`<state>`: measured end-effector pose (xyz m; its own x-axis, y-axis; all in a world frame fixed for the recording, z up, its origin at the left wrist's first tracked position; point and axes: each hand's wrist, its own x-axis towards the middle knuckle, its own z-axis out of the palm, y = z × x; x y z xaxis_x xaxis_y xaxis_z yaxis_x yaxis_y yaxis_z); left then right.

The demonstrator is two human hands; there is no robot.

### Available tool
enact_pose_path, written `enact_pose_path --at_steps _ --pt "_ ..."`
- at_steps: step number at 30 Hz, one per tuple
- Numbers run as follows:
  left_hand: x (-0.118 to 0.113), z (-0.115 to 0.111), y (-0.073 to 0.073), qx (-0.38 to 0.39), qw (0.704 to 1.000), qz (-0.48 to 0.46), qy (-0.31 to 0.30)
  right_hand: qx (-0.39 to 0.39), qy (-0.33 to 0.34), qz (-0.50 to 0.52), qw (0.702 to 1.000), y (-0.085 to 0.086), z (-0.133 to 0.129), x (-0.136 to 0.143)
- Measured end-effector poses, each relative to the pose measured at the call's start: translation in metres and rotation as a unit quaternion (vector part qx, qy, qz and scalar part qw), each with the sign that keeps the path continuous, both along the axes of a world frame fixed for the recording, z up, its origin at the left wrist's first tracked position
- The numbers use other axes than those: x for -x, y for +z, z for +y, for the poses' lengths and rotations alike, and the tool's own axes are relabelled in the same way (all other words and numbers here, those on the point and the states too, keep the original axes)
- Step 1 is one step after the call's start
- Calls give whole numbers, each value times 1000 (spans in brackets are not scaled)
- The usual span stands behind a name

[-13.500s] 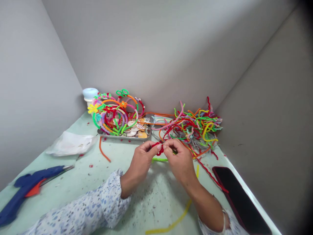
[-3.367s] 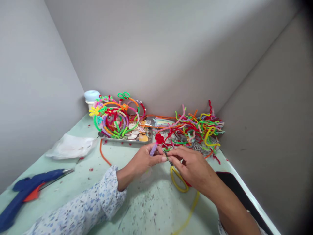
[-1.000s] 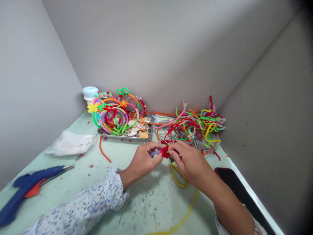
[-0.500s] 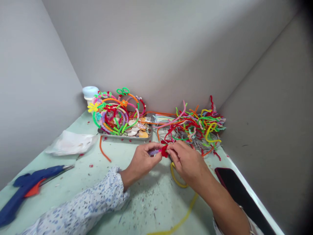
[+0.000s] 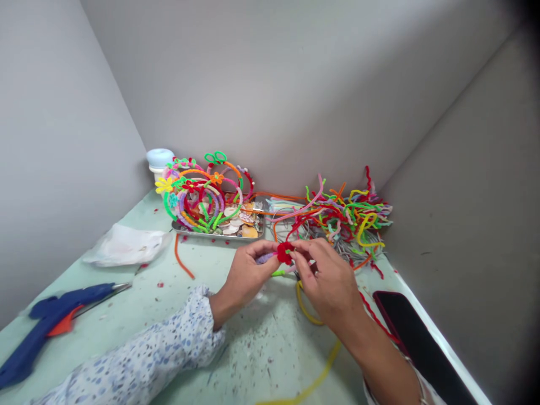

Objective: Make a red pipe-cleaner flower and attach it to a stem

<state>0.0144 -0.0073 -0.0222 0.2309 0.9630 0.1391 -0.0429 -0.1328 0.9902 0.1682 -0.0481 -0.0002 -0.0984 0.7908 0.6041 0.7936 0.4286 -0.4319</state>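
A small red pipe-cleaner flower (image 5: 284,253) with a bit of green at its centre sits between my hands, above the middle of the table. My left hand (image 5: 248,275) pinches its left side, and a fuzzy purple piece (image 5: 265,258) runs into that grip. On the other side, my right hand (image 5: 329,281) has its thumb and fingers closed at the flower's right edge. Light green and pink fuzzy ends show just under the fingers. A yellow pipe cleaner (image 5: 323,374) curls on the table below my right hand. My fingers hide how the pieces join.
Behind stands a metal tray (image 5: 219,234) with shells and colourful headbands (image 5: 202,197). A tangled pipe-cleaner pile (image 5: 346,216) lies back right. At left are a blue glue gun (image 5: 54,309) and a plastic bag (image 5: 126,244); a phone (image 5: 422,337) lies along the right edge.
The red flower has turned to show its green centre and risen slightly. Light green and pink ends now show beneath it. A red strand appears beside my right forearm.
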Motion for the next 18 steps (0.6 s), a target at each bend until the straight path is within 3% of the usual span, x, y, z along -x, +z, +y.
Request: enact_pose_path --at_steps 18 --pt "0 -3 -2 -11 1000 2 -3 -67 -17 -74 995 -3 -2 1"
